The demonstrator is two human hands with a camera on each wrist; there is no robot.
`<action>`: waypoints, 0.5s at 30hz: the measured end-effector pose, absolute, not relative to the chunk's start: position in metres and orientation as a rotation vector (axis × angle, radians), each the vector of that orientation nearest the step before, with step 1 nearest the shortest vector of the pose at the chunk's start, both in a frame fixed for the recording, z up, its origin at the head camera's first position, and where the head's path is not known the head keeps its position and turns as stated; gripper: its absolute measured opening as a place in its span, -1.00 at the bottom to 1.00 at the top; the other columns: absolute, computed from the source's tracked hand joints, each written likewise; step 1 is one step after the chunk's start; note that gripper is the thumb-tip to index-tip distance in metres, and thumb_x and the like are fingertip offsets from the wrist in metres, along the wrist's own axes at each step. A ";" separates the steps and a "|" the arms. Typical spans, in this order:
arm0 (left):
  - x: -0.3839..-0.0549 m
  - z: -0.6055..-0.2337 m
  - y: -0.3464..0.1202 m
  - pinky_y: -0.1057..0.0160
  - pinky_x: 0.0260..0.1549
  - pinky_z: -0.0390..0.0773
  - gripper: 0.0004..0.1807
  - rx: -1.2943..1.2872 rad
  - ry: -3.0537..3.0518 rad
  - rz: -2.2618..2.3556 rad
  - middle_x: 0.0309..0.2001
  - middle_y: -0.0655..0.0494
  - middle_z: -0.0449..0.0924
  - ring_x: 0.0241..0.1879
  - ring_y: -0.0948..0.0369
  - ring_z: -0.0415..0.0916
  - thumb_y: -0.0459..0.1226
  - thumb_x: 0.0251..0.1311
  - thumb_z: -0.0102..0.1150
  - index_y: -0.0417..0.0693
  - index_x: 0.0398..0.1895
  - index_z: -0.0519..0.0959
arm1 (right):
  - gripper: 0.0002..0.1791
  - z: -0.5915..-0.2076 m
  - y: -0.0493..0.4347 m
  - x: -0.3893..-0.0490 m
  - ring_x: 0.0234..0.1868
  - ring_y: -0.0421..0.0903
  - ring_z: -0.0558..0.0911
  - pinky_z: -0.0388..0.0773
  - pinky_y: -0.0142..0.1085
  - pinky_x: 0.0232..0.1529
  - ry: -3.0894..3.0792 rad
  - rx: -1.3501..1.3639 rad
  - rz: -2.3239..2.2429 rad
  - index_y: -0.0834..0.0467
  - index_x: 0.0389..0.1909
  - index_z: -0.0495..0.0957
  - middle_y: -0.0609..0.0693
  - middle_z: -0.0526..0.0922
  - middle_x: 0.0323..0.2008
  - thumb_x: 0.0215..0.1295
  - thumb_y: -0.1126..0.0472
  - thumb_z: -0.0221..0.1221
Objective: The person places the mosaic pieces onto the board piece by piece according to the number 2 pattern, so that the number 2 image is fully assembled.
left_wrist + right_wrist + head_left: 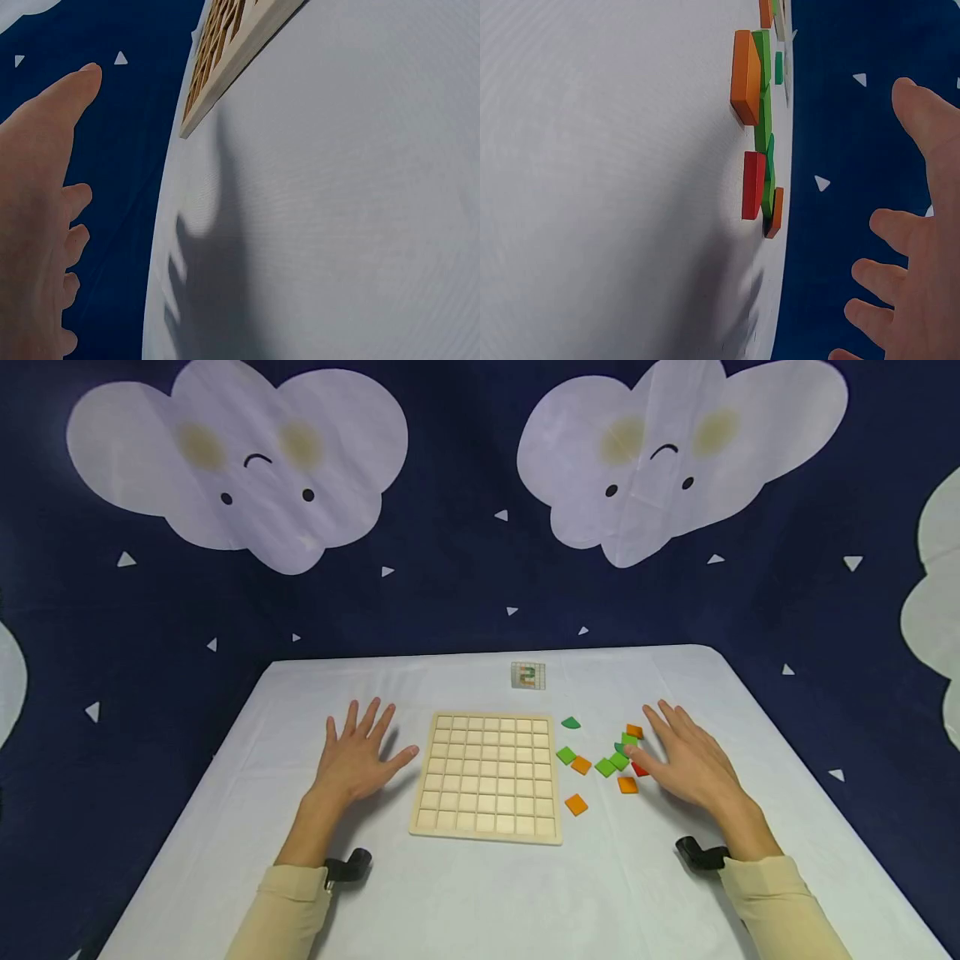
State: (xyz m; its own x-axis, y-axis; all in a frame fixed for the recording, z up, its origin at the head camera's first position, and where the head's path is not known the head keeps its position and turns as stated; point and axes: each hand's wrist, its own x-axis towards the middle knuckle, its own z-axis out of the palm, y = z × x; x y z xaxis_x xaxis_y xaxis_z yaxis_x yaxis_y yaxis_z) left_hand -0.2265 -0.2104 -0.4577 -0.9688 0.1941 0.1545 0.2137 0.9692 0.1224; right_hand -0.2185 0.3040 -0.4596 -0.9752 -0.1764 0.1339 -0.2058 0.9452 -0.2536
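Loose tiles (618, 761) in orange, greens and red are being carried by the white table (450, 910) between the wooden grid board (487, 782) and the table's right edge, most being clustered near the right hand (690, 768). They are being judged light, stiff and fairly smooth, hardly fragile, and best pinched by opposite side edges, their sides being thin. Nothing is being gripped by the right hand, whose extended fingers are being held above the cloth. The board, near the table's middle, is being judged rigid, best taken by its rim. Beside its left edge, the empty left hand (356, 764) is being held spread. Toward the table's far edge, a small patterned card (528, 676) is being displayed.
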 end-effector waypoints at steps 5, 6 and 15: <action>-0.226 -0.460 -0.209 -0.36 0.27 -0.37 0.07 -0.311 -2.967 -0.185 0.52 0.01 -0.15 0.46 -0.15 -0.32 0.54 0.07 -0.43 0.10 0.53 0.02 | 0.05 -0.460 0.303 -0.218 0.46 0.25 -0.14 -0.10 0.28 0.30 -2.990 0.298 0.396 0.09 0.52 -0.02 0.21 -0.09 0.49 0.19 -0.53 -0.13; -0.225 -0.460 -0.209 -0.35 0.27 -0.37 0.07 -0.311 -2.968 -0.178 0.52 0.01 -0.15 0.46 -0.14 -0.33 0.54 0.07 -0.44 0.11 0.53 0.02 | 0.06 -0.459 0.303 -0.217 0.46 0.26 -0.14 -0.10 0.28 0.30 -2.989 0.299 0.394 0.10 0.52 -0.02 0.21 -0.09 0.49 0.19 -0.53 -0.13; -0.225 -0.461 -0.210 -0.34 0.28 -0.40 0.08 -0.300 -2.970 -0.160 0.53 0.03 -0.18 0.47 -0.12 -0.37 0.56 0.05 -0.45 0.12 0.53 0.02 | 0.07 -0.457 0.304 -0.216 0.47 0.22 -0.18 -0.11 0.30 0.28 -2.953 0.310 0.377 0.09 0.52 -0.04 0.18 -0.11 0.50 0.18 -0.50 -0.06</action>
